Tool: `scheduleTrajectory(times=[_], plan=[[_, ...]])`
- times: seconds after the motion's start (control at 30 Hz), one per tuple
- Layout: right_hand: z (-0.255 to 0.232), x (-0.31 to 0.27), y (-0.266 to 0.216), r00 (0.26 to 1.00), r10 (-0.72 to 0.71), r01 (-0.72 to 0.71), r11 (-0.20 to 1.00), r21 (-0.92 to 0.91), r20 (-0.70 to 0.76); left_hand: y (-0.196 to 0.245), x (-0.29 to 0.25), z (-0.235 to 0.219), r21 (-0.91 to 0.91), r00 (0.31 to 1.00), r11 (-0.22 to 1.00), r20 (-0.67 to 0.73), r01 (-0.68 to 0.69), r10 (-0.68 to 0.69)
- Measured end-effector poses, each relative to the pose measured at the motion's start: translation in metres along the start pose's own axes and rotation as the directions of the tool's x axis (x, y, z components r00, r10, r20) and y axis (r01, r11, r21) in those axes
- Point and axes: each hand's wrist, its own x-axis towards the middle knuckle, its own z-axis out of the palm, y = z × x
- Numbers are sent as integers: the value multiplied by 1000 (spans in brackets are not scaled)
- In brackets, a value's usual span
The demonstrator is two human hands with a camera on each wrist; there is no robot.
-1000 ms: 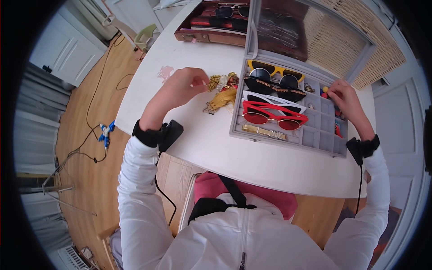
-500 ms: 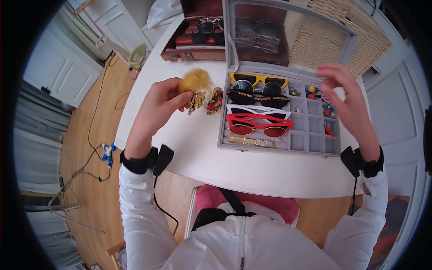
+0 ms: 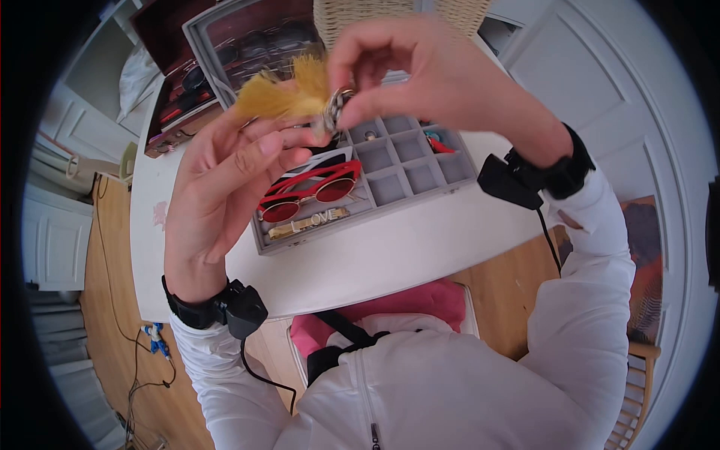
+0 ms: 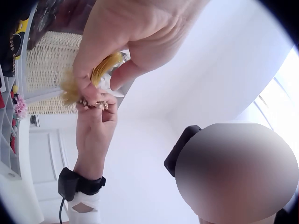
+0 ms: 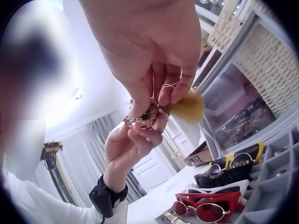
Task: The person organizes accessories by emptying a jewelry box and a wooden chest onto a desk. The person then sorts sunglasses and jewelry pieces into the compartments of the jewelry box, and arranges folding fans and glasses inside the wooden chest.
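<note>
Both hands meet in the air above the grey compartment box [image 3: 420, 196]. My left hand [image 3: 225, 176] pinches a piece of jewellery with fluffy yellow tassels [image 3: 281, 96]; one tassel fans out past its fingertips. On the other side, my right hand [image 3: 442, 75] pinches the jewelled metal part [image 3: 337, 106] between thumb and fingers. In the right wrist view, the jewelled cluster [image 5: 148, 115] lies between both sets of fingertips, with the yellow tassel [image 5: 188, 107] to the right and a thin loop of cord near the right fingers.
Red sunglasses [image 3: 309, 193], white sunglasses and a gold LOVE piece [image 3: 309, 223] lie in the box, whose clear lid stands raised. A brown case [image 3: 180, 126] with eyewear stands at the back left, and woven wicker [image 5: 275, 70] is behind the lid. The white table [image 3: 375, 251] extends in front.
My left hand has lifted the yellow-tasselled jewellery off the table and over the box. My right hand has moved left to it and grips its metal part. The head view has turned right.
</note>
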Motion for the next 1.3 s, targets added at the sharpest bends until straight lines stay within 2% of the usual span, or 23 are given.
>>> scheduleTrajectory(times=[0.07,0.1,0.13,0.17,0.23,0.27,0.33,0.37,0.43,0.47,0.53,0.57,0.67,0.8,0.87,0.9,0.97,1.03,1.1,1.17,1.2,1.27,1.3], plan=[[-11,-9,16,998,49,-51,996,73,30,-1,1,3,82,999,996,44,23,-26],[-17,-14,24,983,171,-176,982,71,73,0,-2,1,216,999,976,-29,-7,13],[-21,-19,34,950,287,-296,953,62,120,2,-7,-5,217,999,976,-36,-10,18],[-24,-23,46,951,281,-290,955,60,129,5,-13,-18,323,988,946,-136,-21,68],[-24,-36,74,894,443,-446,895,34,68,8,-26,-52,525,936,851,-302,5,181],[-24,-40,88,896,438,-441,897,34,73,7,-34,-74,591,903,806,-358,22,238],[-22,-46,111,894,442,-436,896,89,-78,8,-50,-105,716,848,684,-442,139,290],[-20,-49,117,897,437,-431,898,90,-69,6,-59,-124,716,843,683,-451,145,293],[-16,-52,123,914,380,-377,925,49,-145,-2,-75,-151,828,823,515,-443,223,357],[-14,-54,127,917,376,-373,926,52,-135,-7,-79,-156,826,817,514,-451,231,358],[-10,-56,135,899,432,-427,902,-67,78,-13,-86,-162,867,865,420,-408,267,291],[-5,-60,141,939,343,-341,939,-45,40,-17,-86,-162,868,876,407,-408,285,258],[-2,-50,132,869,490,-490,871,-18,64,-21,-80,-153,875,898,398,-381,275,219],[9,-40,129,853,522,-521,847,-106,-24,-23,-59,-152,905,931,345,-324,251,172],[9,-39,122,945,327,-275,795,-541,-1,-24,-47,-151,917,948,250,-319,312,-13],[11,-39,115,963,268,-213,730,-650,-15,-25,-46,-153,916,947,249,-321,314,-11],[9,-33,99,952,306,-227,704,-673,-1,-33,-41,-156,939,944,121,-311,323,-106],[9,-32,93,936,351,-252,670,-698,-1,-38,-41,-156,949,951,84,-296,303,-87],[9,-33,91,963,252,-260,776,-574,-97,-39,-41,-157,956,956,52,-285,289,-64],[5,-33,78,957,270,-286,811,-510,-107,-33,-44,-162,958,957,-27,-287,287,-25],[3,-32,70,952,285,-305,845,-439,-112,-27,-45,-165,958,958,-28,-284,284,-23],[-1,-29,54,954,265,-300,854,-425,-141,-8,-46,-170,864,918,355,-395,357,35],[-2,-27,47,955,247,-294,862,-413,-165,3,-46,-166,860,914,385,-396,336,85]])
